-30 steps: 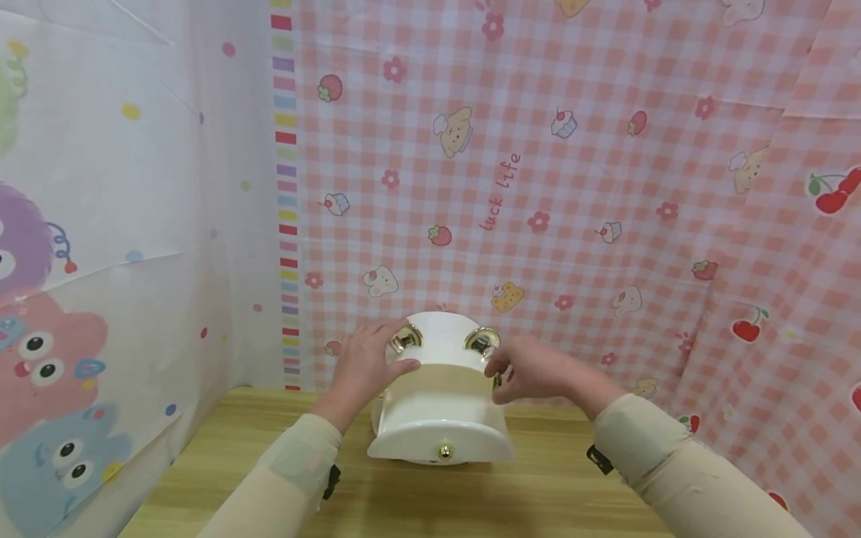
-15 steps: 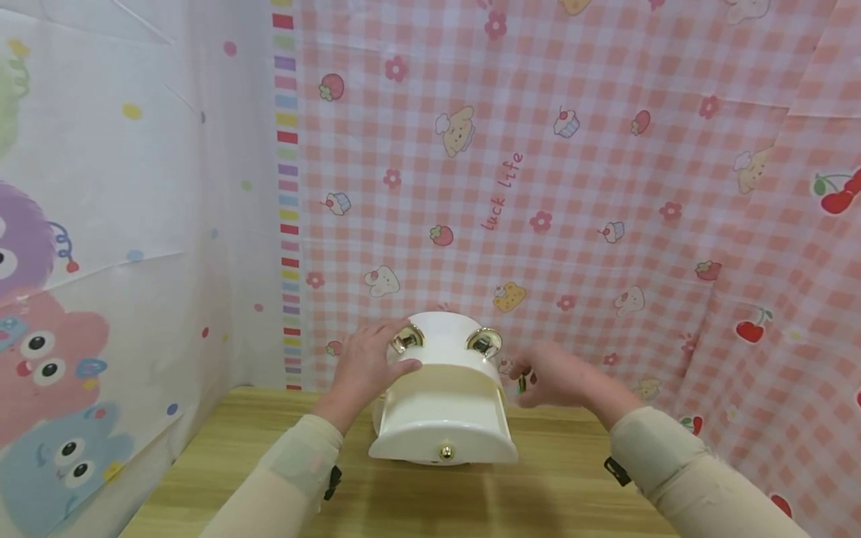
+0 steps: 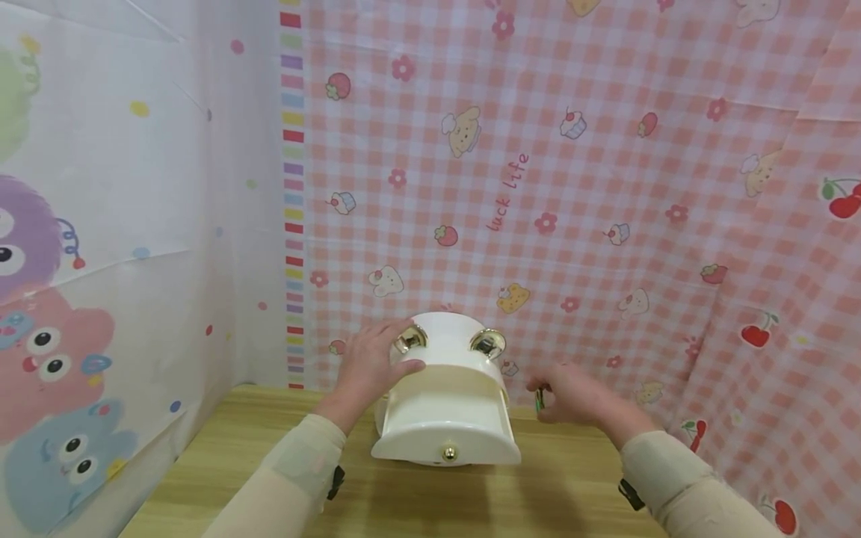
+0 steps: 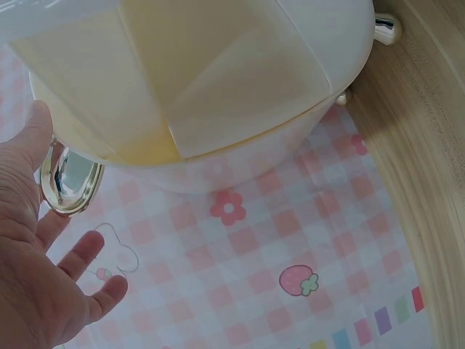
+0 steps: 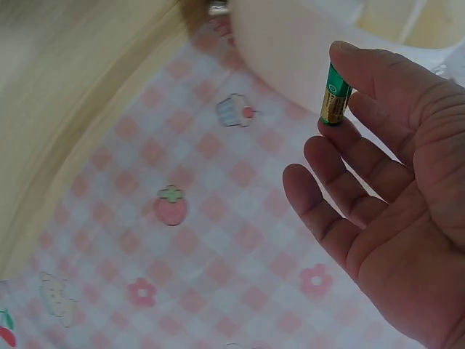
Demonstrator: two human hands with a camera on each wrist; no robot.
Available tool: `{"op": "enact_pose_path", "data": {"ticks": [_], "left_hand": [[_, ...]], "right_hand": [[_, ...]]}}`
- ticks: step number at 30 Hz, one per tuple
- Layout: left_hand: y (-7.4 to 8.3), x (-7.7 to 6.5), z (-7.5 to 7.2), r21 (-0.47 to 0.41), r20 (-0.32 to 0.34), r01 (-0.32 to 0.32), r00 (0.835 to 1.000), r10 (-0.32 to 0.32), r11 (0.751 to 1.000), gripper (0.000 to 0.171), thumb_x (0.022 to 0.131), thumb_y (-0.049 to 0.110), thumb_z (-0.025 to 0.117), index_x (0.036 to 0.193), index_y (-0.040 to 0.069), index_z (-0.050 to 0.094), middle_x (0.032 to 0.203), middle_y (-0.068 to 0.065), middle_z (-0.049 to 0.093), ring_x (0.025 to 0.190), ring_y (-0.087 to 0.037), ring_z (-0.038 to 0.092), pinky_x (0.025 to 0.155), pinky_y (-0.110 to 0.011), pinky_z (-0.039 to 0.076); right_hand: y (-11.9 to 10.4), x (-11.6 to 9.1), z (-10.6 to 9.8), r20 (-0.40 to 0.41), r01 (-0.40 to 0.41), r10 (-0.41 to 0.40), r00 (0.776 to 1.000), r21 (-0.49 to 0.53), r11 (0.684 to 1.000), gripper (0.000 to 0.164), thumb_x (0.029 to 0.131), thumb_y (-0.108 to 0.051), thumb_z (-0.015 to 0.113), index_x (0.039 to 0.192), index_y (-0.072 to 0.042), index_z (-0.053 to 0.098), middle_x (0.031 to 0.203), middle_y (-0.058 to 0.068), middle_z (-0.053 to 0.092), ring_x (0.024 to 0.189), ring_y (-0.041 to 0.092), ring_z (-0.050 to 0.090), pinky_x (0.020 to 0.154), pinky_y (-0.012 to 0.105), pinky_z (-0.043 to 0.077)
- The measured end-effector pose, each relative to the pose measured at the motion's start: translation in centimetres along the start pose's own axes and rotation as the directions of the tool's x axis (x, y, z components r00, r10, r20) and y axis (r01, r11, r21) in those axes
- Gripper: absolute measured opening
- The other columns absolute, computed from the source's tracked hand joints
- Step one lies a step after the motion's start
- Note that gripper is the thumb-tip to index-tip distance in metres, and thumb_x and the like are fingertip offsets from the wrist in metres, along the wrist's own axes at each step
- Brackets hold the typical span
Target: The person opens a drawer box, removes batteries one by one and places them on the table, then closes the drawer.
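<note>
A white rounded box with gold fittings stands on the table, its curved drawer pulled out toward me. My left hand rests at the box's upper left, around the left gold fitting. In the left wrist view its thumb reaches the box edge, while the other fingers spread loosely. To the right of the box, my right hand pinches a small green and gold battery between thumb and fingertips. The right wrist view shows its remaining fingers half bent, apart from the battery.
A gold knob sits on the drawer front. On the box's right is a second gold fitting. Pink checked cloth hangs behind the wooden table, and a white printed cloth hangs at the left.
My right hand has moved right and slightly down, away from the box's right gold fitting, with the battery in its fingers. The left hand and the box keep their places.
</note>
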State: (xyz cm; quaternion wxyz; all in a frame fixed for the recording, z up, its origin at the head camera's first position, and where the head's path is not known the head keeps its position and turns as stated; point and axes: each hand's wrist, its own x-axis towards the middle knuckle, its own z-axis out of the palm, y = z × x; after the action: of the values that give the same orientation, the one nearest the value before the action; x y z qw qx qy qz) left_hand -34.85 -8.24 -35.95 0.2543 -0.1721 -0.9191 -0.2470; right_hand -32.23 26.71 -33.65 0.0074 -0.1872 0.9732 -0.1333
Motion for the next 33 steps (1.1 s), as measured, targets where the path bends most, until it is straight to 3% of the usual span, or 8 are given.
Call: {"op": "enact_pose_path", "data": {"ticks": [7, 14, 21, 33], "left_hand": [[0.1, 0.0, 0.0, -0.004, 0.012, 0.007, 1.000, -0.007, 1.000, 0.080, 0.086, 0.052, 0.086, 0.155, 0.024, 0.057, 0.157, -0.005, 0.060, 0.146, -0.037, 0.055, 0.122, -0.063, 0.042], [0.0, 0.1, 0.1, 0.013, 0.016, 0.010, 1.000, -0.010, 1.000, 0.080, 0.086, 0.053, 0.085, 0.155, 0.025, 0.056, 0.157, -0.004, 0.060, 0.146, -0.035, 0.054, 0.122, -0.061, 0.042], [-0.1, 0.1, 0.2, 0.019, 0.002, 0.005, 1.000, -0.005, 1.000, 0.079, 0.086, 0.052, 0.086, 0.154, 0.025, 0.057, 0.156, -0.004, 0.061, 0.145, -0.035, 0.056, 0.120, -0.061, 0.044], [0.0, -0.1, 0.2, 0.020, 0.005, 0.003, 1.000, -0.003, 1.000, 0.079, 0.087, 0.054, 0.085, 0.155, 0.026, 0.056, 0.157, -0.004, 0.060, 0.146, -0.035, 0.055, 0.120, -0.062, 0.044]], "right_hand": [[2.2, -0.1, 1.4, -0.026, 0.035, -0.036, 0.999, -0.037, 0.999, 0.044, 0.075, -0.007, 0.092, 0.116, -0.003, 0.076, 0.109, 0.010, 0.078, 0.100, 0.026, 0.072, 0.092, 0.048, 0.064], [3.9, -0.2, 2.8, -0.016, 0.000, 0.000, 1.000, 0.024, 1.000, 0.045, 0.074, -0.003, 0.093, 0.114, -0.005, 0.074, 0.111, 0.011, 0.076, 0.105, 0.029, 0.072, 0.095, 0.051, 0.063], [4.4, -0.1, 4.5, 0.023, -0.030, 0.028, 0.999, 0.054, 0.998, 0.048, 0.073, -0.002, 0.093, 0.117, -0.003, 0.073, 0.116, 0.013, 0.076, 0.110, 0.035, 0.072, 0.098, 0.054, 0.062], [4.9, 0.2, 8.2, 0.032, 0.043, -0.045, 0.999, 0.055, 0.998, 0.046, 0.069, 0.002, 0.093, 0.111, 0.000, 0.074, 0.108, 0.014, 0.077, 0.102, 0.034, 0.073, 0.094, 0.054, 0.062]]}}
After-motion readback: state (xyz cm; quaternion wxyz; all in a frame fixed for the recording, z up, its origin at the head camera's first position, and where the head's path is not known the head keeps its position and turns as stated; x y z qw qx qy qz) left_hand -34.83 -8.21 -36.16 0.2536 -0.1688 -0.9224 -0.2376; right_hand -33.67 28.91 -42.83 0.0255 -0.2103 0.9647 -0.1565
